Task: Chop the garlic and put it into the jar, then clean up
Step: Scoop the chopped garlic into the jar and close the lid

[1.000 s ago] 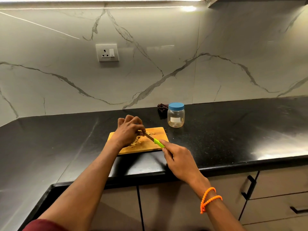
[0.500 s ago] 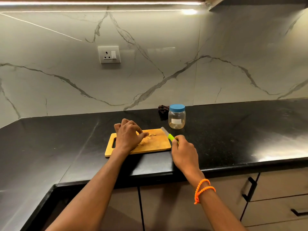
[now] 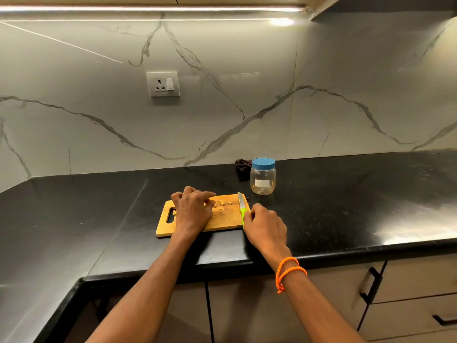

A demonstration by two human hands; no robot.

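Note:
A wooden cutting board lies on the black counter, with several chopped garlic pieces near its far edge. My left hand rests on the board, its loosely bent fingertips at the garlic pieces. A green-handled knife lies along the board's right edge, blade pointing away from me. My right hand sits just right of it, its fingers on the green handle. A clear jar with a blue lid on stands behind the board to the right.
A dark crumpled object lies behind the jar against the marble wall. The counter's front edge runs just below my wrists, with drawers and handles under it. A wall socket sits above the board.
My right hand swung the knife away from the garlic to the board's right edge and laid it down there. My left hand stayed on the board by the pieces.

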